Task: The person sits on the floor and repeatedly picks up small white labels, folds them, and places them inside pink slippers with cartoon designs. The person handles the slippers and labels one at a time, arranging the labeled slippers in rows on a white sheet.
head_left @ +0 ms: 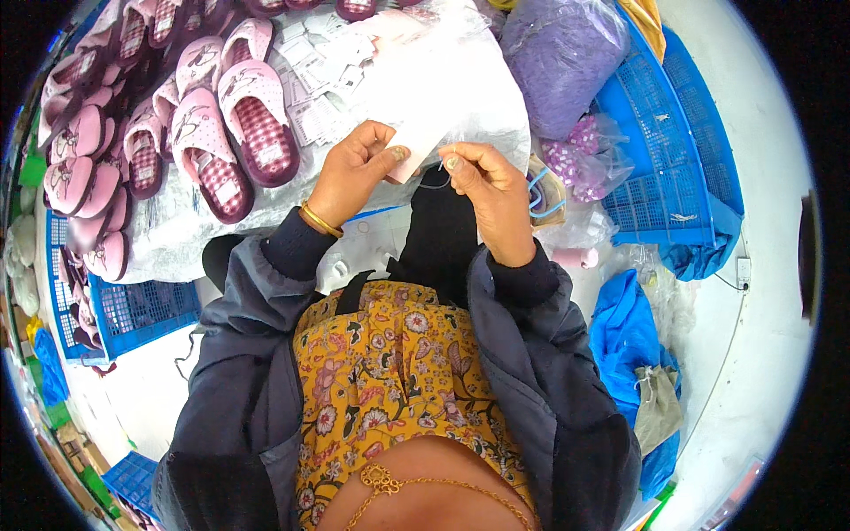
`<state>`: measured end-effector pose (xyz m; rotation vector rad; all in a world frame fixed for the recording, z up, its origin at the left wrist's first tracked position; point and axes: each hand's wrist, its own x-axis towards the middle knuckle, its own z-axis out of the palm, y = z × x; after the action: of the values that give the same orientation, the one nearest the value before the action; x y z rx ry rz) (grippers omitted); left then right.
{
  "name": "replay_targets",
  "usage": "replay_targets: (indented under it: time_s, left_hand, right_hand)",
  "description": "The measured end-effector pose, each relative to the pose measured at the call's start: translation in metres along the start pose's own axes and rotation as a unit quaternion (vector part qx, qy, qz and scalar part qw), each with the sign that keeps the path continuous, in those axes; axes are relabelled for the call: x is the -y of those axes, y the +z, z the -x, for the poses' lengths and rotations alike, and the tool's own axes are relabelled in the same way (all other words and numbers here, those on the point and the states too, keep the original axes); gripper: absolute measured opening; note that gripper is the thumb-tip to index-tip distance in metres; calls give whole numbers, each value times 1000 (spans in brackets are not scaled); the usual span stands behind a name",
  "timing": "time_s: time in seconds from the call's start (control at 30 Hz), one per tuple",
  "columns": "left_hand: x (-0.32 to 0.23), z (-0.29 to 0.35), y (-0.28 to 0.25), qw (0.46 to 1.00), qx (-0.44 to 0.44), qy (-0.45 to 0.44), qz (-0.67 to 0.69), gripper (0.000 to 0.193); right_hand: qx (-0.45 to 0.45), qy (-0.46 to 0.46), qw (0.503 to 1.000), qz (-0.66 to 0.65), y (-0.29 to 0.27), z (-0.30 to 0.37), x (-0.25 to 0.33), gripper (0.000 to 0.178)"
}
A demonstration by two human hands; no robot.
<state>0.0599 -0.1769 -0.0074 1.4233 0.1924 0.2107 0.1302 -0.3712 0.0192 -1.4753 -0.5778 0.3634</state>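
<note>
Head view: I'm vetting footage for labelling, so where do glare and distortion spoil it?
Head view: glare bleaches the white covering, and the pale card in the left hand partly blends in; head view, rim: the blue crate at right bows, corners go black.

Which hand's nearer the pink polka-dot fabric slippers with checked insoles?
Left. The left hand is just right of the nearest slipper, not touching it; the right hand is farther right, beyond the left.
</note>
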Motion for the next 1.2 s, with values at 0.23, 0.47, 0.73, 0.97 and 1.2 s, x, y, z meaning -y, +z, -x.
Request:
replay_targets:
  time_s: [0.23, 0.47, 0.73, 0.97, 1.2]
  left_hand:
    - [4, 11, -4, 974, -33, -6, 224, 12]
    - [9, 21, -2, 963, -38, 17, 266, 12]
    - [11, 25, -4, 964, -43, 21, 262, 12]
    - [12, 27, -6, 969, -48, 23, 242, 13]
    - [7, 47, -25, 953, 33, -7, 300, 43]
  right_hand:
    - [3, 124, 972, -197, 40, 11, -14, 37]
    - [28, 186, 959, -212, 62, 7, -23, 27]
    - [10, 188, 957, -220, 70, 8, -30, 20]
    - [-2, 183, 957, -223, 74, 6, -29, 15]
    - [-40, 113, 986, -112, 72, 10, -34, 11]
